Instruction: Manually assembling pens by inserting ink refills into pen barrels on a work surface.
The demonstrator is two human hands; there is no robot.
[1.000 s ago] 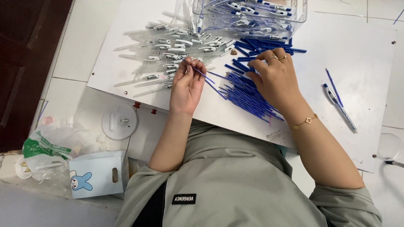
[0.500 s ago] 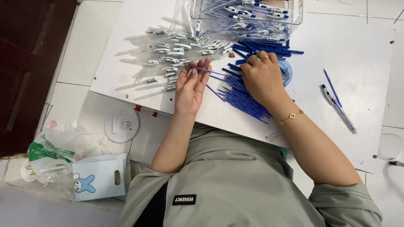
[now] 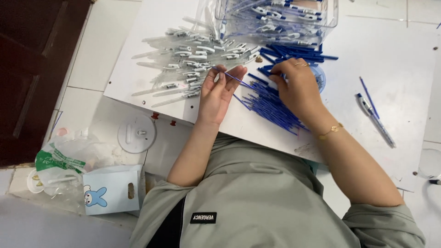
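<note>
Her right hand has slid onto the blue refills, grip closing there, while the left hand pinches one refill.

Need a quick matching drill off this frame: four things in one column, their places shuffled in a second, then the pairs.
Things:
1. blue refill pile
2. clear pen barrels
3. assembled pen
4. single blue refill

Places:
A. left of the left hand, on the white board
B. lying alone at the right
C. held in the left hand's fingers
D. under the right hand

Pairs: 1-D, 2-A, 3-B, 4-C
</note>
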